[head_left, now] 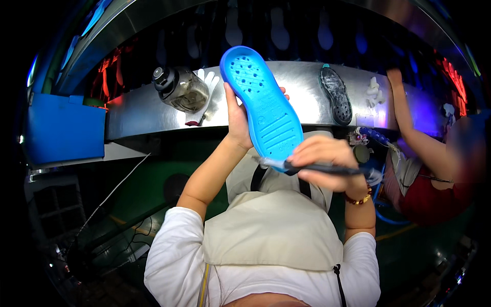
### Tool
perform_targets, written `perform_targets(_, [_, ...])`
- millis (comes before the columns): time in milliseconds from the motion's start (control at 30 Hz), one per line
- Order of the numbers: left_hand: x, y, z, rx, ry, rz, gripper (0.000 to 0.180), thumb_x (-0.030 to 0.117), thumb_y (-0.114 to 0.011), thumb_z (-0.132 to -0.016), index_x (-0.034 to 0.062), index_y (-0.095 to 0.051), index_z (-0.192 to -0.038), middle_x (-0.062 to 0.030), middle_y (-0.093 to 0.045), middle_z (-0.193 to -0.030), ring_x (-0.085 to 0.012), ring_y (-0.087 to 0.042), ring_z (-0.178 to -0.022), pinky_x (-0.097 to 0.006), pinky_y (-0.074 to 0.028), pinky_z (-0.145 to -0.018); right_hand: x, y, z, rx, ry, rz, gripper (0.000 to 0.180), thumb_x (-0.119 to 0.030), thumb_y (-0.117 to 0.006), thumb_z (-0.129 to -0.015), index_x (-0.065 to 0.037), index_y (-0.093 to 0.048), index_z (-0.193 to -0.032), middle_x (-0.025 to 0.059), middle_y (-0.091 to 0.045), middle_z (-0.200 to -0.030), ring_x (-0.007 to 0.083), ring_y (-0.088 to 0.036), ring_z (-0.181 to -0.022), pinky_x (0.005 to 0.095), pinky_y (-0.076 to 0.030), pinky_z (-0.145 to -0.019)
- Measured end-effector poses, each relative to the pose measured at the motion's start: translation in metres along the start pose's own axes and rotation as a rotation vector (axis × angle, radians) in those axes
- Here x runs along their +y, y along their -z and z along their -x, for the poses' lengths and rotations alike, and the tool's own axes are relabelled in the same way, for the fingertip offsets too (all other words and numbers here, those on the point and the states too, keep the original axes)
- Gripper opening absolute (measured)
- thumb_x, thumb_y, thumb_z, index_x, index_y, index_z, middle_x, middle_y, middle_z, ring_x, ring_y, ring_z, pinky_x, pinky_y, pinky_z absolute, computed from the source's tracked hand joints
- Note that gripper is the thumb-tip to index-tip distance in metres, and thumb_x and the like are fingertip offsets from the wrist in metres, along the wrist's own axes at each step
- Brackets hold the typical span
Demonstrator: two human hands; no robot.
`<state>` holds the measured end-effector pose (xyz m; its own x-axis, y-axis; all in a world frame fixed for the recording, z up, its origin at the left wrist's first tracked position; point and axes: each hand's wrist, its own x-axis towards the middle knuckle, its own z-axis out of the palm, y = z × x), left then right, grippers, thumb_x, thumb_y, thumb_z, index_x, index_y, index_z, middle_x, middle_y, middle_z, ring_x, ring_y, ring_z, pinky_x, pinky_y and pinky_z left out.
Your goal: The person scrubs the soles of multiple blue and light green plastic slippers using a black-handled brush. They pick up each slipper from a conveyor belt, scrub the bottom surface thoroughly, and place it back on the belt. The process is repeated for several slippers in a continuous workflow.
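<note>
My left hand (238, 118) grips a bright blue shoe sole (279, 125) by its edges, above my lap and the near edge of the bench. Its thumb lies along the left side, and fingertips show past the right side. The sole is tilted, with holes at its far end and grooves at its near end. In my right hand (327, 156) is a black-handled brush (327, 168). A pale, blurred tip of the brush is against or just over the sole's near end; contact is unclear. The right fingers are closed around the handle.
On the metal bench (302, 82) are a dark bottle (186, 92), a white glove (208, 84), a dark sole (336, 97) and small white pieces (375, 93). A co-worker's arm (404, 110) reaches in at right. A blue box (66, 128) stands left.
</note>
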<state>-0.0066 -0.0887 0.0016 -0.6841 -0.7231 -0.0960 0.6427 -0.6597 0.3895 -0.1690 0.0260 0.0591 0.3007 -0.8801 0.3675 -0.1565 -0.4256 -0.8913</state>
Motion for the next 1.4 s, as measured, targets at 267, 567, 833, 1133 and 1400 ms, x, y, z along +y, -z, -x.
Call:
perform_targets(267, [0.014, -0.008, -0.007, -0.073, -0.064, -0.089, 0.084, 0.073, -0.016, -0.075, 0.0056, -0.039, -0.119, -0.0169, -0.051, -0.106, -0.03, -0.052, -0.096, -0.046, -0.044, -0.085, 0.012, 0.008, 0.011, -0.064, -0.011, -0.087, 0.021, 0.001, -0.067, -0.065, 0.0, -0.065, -0.086, 0.0106, -0.065, -0.089, 0.0239, -0.057, -0.092, 0.0335, -0.045, -0.082])
perform_targets(567, [-0.02, -0.035, 0.017, -0.06, -0.127, -0.019, 0.064, 0.051, -0.027, -0.088, 0.0, -0.032, -0.127, -0.0177, -0.048, -0.116, -0.0297, -0.052, -0.103, -0.041, -0.042, -0.089, 0.024, -0.021, 0.009, 0.607, -0.281, -0.779, 0.019, 0.003, -0.057, -0.075, 0.006, -0.057, -0.094, 0.0183, -0.06, -0.098, 0.0203, -0.058, -0.093, 0.0305, -0.044, -0.085])
perform_targets(833, [-0.01, -0.02, 0.009, -0.062, 0.01, 0.057, 0.064, 0.05, -0.028, -0.086, 0.0019, -0.032, -0.128, -0.0205, -0.045, -0.121, -0.0356, -0.051, -0.103, -0.05, -0.042, -0.087, 0.013, -0.013, 0.008, 0.476, -0.236, -0.305, 0.02, 0.004, -0.057, -0.074, 0.005, -0.058, -0.094, 0.0166, -0.061, -0.093, 0.019, -0.059, -0.086, 0.0286, -0.046, -0.076])
perform_targets(1133, [-0.003, -0.021, 0.005, -0.072, 0.018, -0.05, 0.055, 0.04, -0.032, -0.087, -0.0007, -0.038, -0.123, -0.02, -0.05, -0.115, -0.0309, -0.055, -0.098, -0.044, -0.045, -0.084, 0.011, 0.01, 0.001, 0.279, -0.093, -0.062, 0.021, 0.005, -0.06, -0.069, 0.003, -0.061, -0.09, 0.0157, -0.062, -0.093, 0.0217, -0.061, -0.087, 0.0304, -0.047, -0.078])
perform_targets(1400, [0.006, -0.025, 0.0, -0.093, 0.052, -0.055, 0.047, 0.034, -0.034, -0.088, -0.0007, -0.042, -0.12, -0.0179, -0.054, -0.111, -0.026, -0.058, -0.094, -0.038, -0.048, -0.083, 0.008, 0.01, -0.006, 0.112, 0.005, 0.092, 0.02, 0.0, -0.065, -0.066, 0.0, -0.062, -0.085, 0.0131, -0.064, -0.087, 0.0236, -0.062, -0.083, 0.0308, -0.048, -0.076])
